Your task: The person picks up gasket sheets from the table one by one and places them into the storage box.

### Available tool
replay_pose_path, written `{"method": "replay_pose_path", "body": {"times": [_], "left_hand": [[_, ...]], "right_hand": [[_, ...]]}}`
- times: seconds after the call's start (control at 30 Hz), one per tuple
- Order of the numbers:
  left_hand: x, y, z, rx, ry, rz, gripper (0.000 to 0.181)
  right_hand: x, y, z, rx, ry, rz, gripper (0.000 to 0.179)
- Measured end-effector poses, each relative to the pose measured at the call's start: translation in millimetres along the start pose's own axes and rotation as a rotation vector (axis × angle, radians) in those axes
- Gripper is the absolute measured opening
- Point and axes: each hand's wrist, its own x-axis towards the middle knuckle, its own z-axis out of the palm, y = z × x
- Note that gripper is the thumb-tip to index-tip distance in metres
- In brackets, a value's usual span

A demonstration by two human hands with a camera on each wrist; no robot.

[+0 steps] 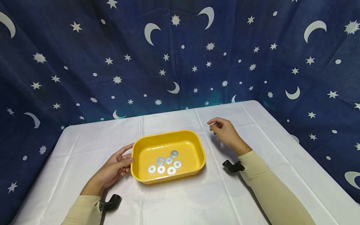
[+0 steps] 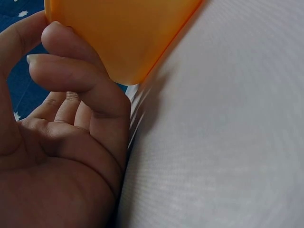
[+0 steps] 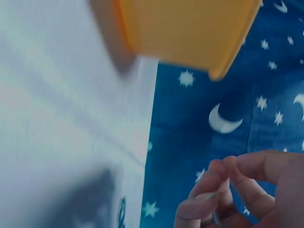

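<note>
A yellow tray [image 1: 168, 181] with rounded corners stands on the white cloth, several flat metal washers [image 1: 171, 170] lying on its floor. My left hand [image 1: 112, 167] touches the tray's left end with thumb and index finger from outside. The left wrist view shows the other fingers of the left hand [image 2: 71, 123] curled beside the wall. To the right of the tray, my right hand [image 1: 226, 132] hovers over the cloth, its fingers loosely bent and fingertips close together. In the right wrist view, nothing shows between the fingers of the right hand [image 3: 237, 194].
The table's white cloth [image 1: 180, 203] has fold lines. Behind and beside it hangs a dark blue curtain [image 1: 126, 93] with moons and stars. A small ring-shaped thing [image 3: 122, 211] shows near the cloth's edge in the right wrist view. Each wrist bears a black device [image 1: 233, 166].
</note>
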Motion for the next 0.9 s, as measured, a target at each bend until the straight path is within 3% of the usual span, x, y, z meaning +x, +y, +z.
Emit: {"method": "replay_pose_path", "body": {"times": [0.17,0.47,0.63,0.9], "left_hand": [[1.8,0.8,0.3,0.008,0.005,-0.009,0.061],[4.1,2.0,1.1,0.004,-0.001,-0.002,0.060],[2.0,1.3,0.9,0.002,-0.008,-0.004,0.060],[0.8,-0.6,-1.6,0.000,-0.018,0.023,0.058]], "right_hand": [[8.3,18.5,-12.7,0.002,0.023,0.056,0.025],[20.2,43.3,-29.0,-0.071,-0.026,0.183,0.030],[23.0,47.2,-31.7,-0.074,-0.064,0.292,0.029],[34.0,49.0,-34.1,-0.052,-0.172,0.328,0.033]]}}
